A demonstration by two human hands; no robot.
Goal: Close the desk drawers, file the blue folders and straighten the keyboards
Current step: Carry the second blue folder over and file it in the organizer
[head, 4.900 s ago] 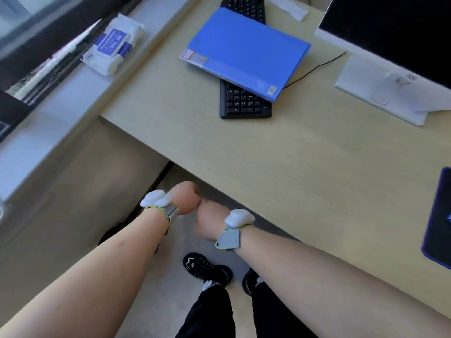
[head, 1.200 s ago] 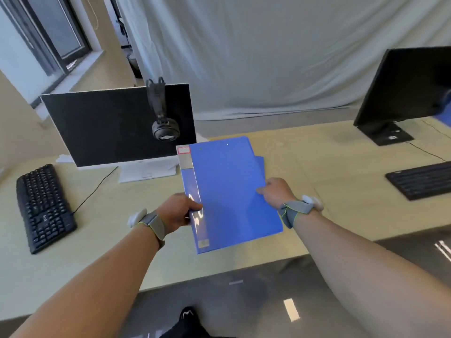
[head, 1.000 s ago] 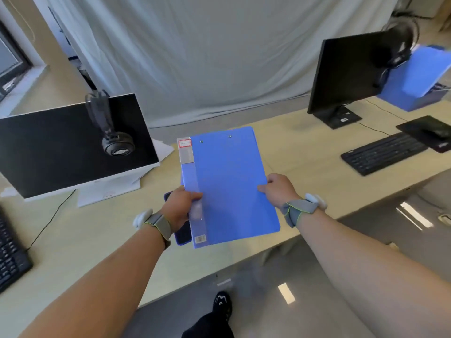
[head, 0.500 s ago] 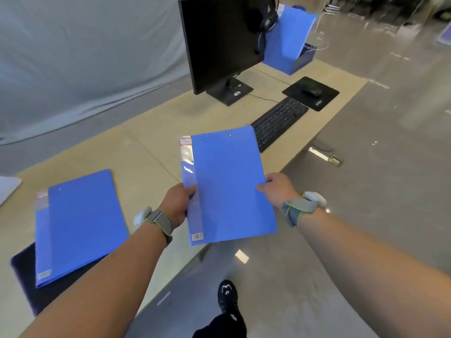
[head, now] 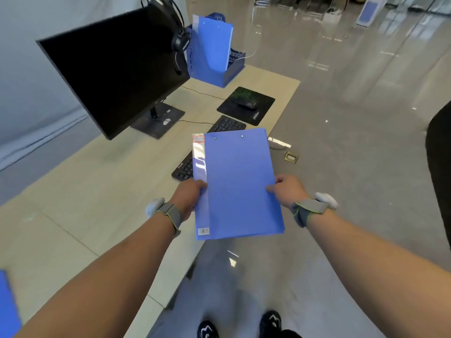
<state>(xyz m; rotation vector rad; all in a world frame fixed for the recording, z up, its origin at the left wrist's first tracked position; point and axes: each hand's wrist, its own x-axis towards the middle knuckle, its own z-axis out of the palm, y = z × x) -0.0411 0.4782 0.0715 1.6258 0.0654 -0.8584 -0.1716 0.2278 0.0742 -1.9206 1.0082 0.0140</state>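
Note:
I hold a blue folder (head: 238, 184) flat in front of me, above the desk's front edge. My left hand (head: 188, 200) grips its spine side and my right hand (head: 286, 190) grips its right edge. A black keyboard (head: 210, 147) lies askew on the desk, partly hidden behind the folder. At the desk's far end stands a blue file holder (head: 225, 73) with another blue folder (head: 213, 43) upright in it. The corner of one more blue folder (head: 7, 306) shows at the bottom left.
A black monitor (head: 114, 69) with a headset (head: 179, 35) hung on its corner stands on the light wooden desk (head: 80, 198). A black mouse (head: 247, 104) rests on a dark mouse pad (head: 263, 103). Glossy floor lies to the right, with a brass floor socket (head: 291, 157).
I have turned right along the desk carrying the folder. The far monitor, keyboard and file holder are now closer, and the other folder has slid to the bottom left corner.

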